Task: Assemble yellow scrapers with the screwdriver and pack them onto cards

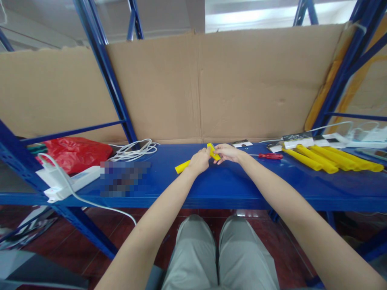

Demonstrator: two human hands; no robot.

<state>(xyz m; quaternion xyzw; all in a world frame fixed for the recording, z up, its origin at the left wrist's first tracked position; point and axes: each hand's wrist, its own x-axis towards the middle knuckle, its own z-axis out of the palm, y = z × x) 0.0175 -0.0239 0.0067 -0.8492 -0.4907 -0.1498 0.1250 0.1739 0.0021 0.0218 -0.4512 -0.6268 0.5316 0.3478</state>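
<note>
My left hand is wrapped round a yellow plastic tool, its handle end sticking out to the left and its broader, angled head showing past my fingers on the right. At that head, the fingers of my right hand are closed on its edge. Whether a small part sits between those fingertips is too small to tell. Both hands are just above the blue shelf top. To the right of my right hand lies a screwdriver with a red handle.
Several yellow handles lie in a row at the right, beside black-and-white packets. A small card lies behind my right hand. At the left are a white power strip, a coiled white cable and a red bag. Cardboard stands behind.
</note>
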